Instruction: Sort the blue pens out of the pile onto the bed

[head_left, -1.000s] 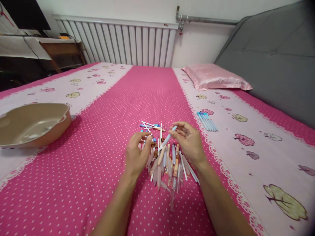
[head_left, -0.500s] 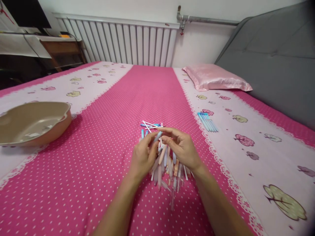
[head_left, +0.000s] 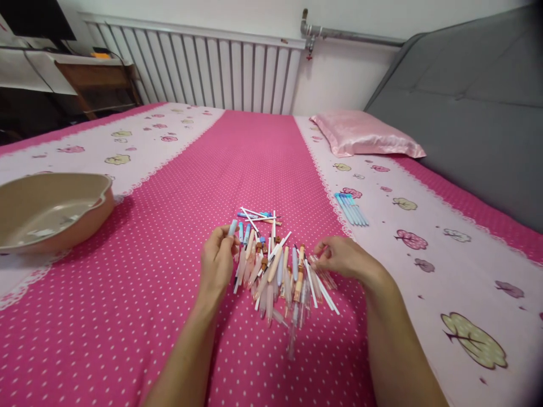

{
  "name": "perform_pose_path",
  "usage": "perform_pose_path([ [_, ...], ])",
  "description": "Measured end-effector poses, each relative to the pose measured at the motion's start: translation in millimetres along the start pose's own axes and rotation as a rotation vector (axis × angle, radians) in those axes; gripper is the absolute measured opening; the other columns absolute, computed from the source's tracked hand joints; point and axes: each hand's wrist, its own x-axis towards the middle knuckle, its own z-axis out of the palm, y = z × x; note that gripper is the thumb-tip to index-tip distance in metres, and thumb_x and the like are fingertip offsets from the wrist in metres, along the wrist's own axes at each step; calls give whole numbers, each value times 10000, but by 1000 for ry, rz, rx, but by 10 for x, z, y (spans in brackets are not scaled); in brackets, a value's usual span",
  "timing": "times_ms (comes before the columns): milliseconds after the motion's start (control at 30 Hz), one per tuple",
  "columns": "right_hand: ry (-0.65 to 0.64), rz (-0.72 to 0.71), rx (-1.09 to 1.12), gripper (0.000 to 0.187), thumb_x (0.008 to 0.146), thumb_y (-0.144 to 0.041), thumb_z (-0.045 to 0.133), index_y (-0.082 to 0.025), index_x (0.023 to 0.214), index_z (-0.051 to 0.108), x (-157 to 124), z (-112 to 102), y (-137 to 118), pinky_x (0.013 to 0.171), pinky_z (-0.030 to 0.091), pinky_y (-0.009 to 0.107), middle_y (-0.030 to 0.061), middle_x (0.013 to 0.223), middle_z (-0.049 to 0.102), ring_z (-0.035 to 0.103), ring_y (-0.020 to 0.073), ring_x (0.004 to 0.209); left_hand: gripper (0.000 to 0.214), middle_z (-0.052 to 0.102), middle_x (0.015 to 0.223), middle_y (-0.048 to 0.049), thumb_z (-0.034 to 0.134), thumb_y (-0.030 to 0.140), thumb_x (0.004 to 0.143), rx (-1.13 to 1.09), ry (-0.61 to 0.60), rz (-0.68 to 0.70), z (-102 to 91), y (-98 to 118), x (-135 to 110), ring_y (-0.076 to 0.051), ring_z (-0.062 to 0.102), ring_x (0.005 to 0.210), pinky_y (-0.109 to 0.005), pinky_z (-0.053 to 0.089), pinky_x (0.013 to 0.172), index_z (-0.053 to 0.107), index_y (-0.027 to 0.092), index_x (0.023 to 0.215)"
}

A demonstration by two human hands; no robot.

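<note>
My left hand is closed around a light blue pen cap, which sticks up above the fingers at the left side of a pile of pen parts. Pale pink, peach and lilac pen barrels, white refills, small brown and blue pieces and clear caps lie mixed in the pile. Two more blue caps are just right of my left fingers. My right hand reaches in from the right with thumb and forefinger together over clear parts. What its fingertips grip is too small to make out.
A row of blue-topped pens lies on the bedspread at right. Far left stands a deep beige and pink basin with small pieces inside. A pink pillow rests against the grey headboard. Behind the bed is a white radiator.
My hands have drawn apart. The left moved left with the light blue cap, the right moved right to the pile's edge, uncovering the middle of the pile.
</note>
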Motion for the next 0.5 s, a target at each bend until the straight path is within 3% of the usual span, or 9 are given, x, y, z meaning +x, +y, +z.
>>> perform_pose_path([
  [233, -19, 127, -236, 510, 454, -451, 800, -199, 846, 593, 34, 23, -1, 519, 342, 277, 72, 808, 641, 581, 241, 716, 193, 465, 576, 26, 376, 250, 780, 329, 90, -55, -78, 12, -5, -142, 403, 512, -252, 273, 481, 561, 196, 763],
  [367, -111, 45, -202, 510, 443, -448, 806, -191, 806, 557, 52, 44, 20, 503, 336, 262, 47, 728, 614, 562, 219, 677, 195, 476, 573, 16, 354, 250, 787, 427, 71, -44, -83, 42, -14, -161, 432, 548, -262, 277, 507, 517, 209, 688],
  [500, -195, -92, -58, 473, 443, -330, 813, -195, 811, 549, 92, 104, 14, 524, 350, 241, 13, 745, 616, 549, 185, 673, 191, 497, 603, 9, 356, 242, 776, 401, 46, -18, -60, 46, -10, -161, 436, 566, -263, 291, 525, 523, 205, 692],
])
